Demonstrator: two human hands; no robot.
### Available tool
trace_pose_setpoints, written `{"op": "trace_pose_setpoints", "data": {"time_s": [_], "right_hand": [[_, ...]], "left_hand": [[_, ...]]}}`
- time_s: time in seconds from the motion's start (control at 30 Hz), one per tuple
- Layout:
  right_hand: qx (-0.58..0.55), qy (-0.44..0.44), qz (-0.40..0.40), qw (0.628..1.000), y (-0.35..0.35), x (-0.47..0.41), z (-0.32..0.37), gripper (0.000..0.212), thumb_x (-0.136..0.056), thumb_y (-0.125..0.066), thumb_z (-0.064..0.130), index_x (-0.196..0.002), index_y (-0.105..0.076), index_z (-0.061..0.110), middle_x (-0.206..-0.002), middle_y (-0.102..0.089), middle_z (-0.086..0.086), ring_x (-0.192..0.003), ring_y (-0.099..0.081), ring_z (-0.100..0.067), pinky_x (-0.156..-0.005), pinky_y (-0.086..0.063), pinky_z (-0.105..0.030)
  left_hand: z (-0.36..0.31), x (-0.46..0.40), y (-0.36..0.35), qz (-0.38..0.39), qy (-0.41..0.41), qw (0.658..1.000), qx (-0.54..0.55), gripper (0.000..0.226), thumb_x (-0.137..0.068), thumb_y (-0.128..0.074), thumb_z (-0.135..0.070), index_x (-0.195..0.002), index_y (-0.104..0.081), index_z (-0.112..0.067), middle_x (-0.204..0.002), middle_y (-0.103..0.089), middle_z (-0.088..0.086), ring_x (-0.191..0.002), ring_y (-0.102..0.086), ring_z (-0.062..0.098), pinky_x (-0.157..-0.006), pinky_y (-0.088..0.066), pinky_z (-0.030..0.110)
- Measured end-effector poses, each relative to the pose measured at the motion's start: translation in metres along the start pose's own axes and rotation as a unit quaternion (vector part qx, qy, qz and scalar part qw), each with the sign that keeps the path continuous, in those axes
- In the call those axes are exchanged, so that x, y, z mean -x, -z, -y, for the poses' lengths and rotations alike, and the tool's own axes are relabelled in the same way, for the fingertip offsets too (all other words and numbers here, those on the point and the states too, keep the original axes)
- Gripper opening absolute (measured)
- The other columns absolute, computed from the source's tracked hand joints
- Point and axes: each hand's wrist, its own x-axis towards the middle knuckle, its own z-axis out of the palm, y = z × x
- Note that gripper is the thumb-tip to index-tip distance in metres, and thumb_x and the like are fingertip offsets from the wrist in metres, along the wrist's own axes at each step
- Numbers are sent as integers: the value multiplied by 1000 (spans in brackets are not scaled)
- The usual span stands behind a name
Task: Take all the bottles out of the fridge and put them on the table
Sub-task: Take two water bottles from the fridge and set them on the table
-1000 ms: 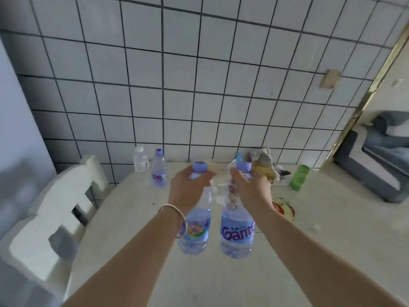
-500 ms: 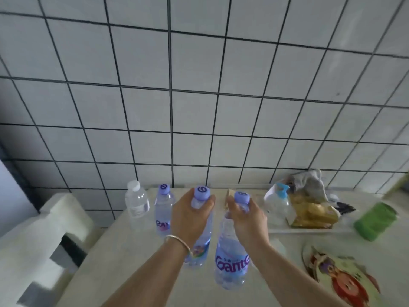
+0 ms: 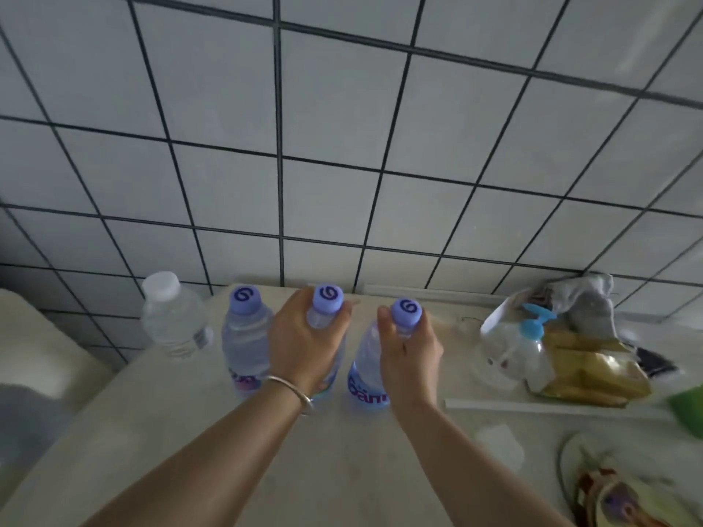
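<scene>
My left hand (image 3: 302,344), with a bangle on the wrist, grips the neck of a purple-capped water bottle (image 3: 327,298). My right hand (image 3: 409,355) grips the neck of a second purple-capped bottle (image 3: 367,370) with a purple label. Both bottles stand upright at the back of the pale table (image 3: 266,469), side by side; whether their bases touch it I cannot tell. Left of them stand a third purple-capped bottle (image 3: 245,344) and a clear bottle with a white cap (image 3: 173,321).
A tiled wall (image 3: 342,146) rises right behind the table. At the right lie a bag pile with a blue-topped bottle (image 3: 532,336), a green object (image 3: 688,408) and a picture plate (image 3: 624,496). A white chair (image 3: 34,374) stands at the left.
Both hands have carried their bottles forward and down toward the back of the table, next to the two bottles standing there. The view has closed in on the wall.
</scene>
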Motion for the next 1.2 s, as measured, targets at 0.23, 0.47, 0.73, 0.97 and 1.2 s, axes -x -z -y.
{"op": "trace_pose_setpoints", "data": {"time_s": [0.23,0.47,0.73,0.97,1.2], "right_hand": [[9,27,14,999,-15,-17,-19,35,-72,-55,55,-77,-50,21,-79,-63,0,-77,-58,-19,-69,-41,-29],[11,57,28,998,-12,-7,-23,26,-71,-51,54,-78,-45,29,-79,-60,2,-74,-53,-12,-66,-37,-20],[80,50,124,988,10,-9,-11,24,-83,-63,41,-99,-46,36,-102,-60,6,-98,-56,-13,-73,-36,-24],[132,76,66,986,59,-3,50,44,-89,-51,43,-126,-45,20,-122,-53,5,-118,-47,-13,-87,-32,-21],[151,109,86,979,126,49,116,39,-91,-46,44,-123,-46,23,-119,-53,5,-115,-48,-13,-87,-36,-26]], "left_hand": [[22,-7,-26,-13,-41,999,-2,19,-67,-56,-48,-64,-49,-31,-64,-59,-6,-66,-56,10,-63,-42,18],[28,-10,-28,16,-35,999,-26,20,-70,-64,-39,-62,-47,-35,-62,-56,-13,-62,-52,-3,-61,-38,8],[14,1,-11,29,-85,996,-23,44,-67,-63,-50,-106,-49,-37,-109,-53,-23,-102,-53,-7,-87,-36,4],[-50,15,28,21,-128,991,-35,49,-74,-54,-44,-120,-42,-31,-116,-49,-9,-108,-47,6,-94,-37,15],[-121,61,86,13,-107,994,-4,42,-66,-48,-47,-105,-49,-30,-103,-48,-22,-93,-57,2,-77,-47,23]]}}
